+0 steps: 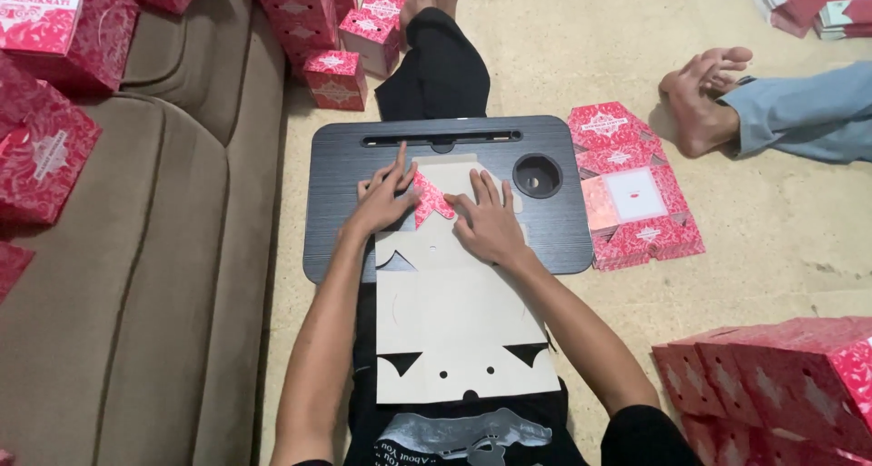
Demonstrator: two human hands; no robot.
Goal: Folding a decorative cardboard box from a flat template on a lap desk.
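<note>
Lengthwise, carton blank toward lap desk.

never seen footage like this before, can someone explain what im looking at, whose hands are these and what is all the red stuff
There is one picture, taken by a camera worn on a person's head and looking down at that person's own lap. The person sits on the floor with a dark lap desk across the legs. Both bare hands press on a flat, unfolded cardboard box blank, plain side up: the left hand and the right hand flatten a red patterned flap folded over at its far end. Neither hand grips anything.

Beside the desk lies a stack of flat red blanks. Finished red boxes stand at the lower right, and more near the sofa. The bare feet at the upper right belong to someone else.
</note>
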